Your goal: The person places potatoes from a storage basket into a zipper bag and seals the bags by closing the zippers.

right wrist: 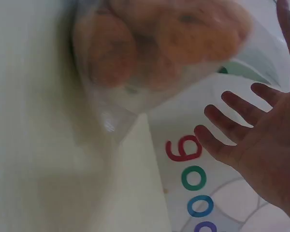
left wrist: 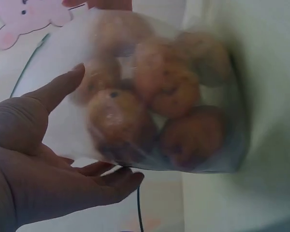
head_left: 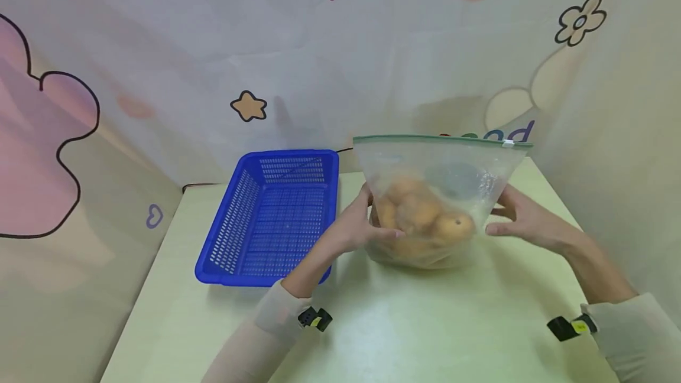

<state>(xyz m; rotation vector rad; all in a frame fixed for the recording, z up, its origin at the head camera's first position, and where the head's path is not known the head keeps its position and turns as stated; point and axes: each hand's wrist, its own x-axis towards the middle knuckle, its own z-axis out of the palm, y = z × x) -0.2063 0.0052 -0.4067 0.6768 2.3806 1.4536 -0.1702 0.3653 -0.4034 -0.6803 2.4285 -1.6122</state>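
Observation:
A clear zip bag [head_left: 425, 161] with a green top strip and white slider stands upright on the table, its top closed along the strip. Several round, orange-tan fruits [head_left: 420, 214], some with a dark spot, fill its lower part, blurred by the plastic. My left hand [head_left: 353, 223] is at the bag's left side. Its thumb overlaps the front, and the loosely bent fingers [left wrist: 121, 181] lie along the side, partly hidden in the head view. Off the bag's right side my right hand [head_left: 532, 220] is spread, fingers [right wrist: 227, 123] apart, holding nothing.
A blue plastic basket [head_left: 287, 279] with perforated walls, nothing in it, stands left of the bag, close to my left forearm. The pale green table [head_left: 425, 324] ends at a printed curtain [head_left: 319, 64] behind. A dark cord [head_left: 202, 184] runs along the back edge.

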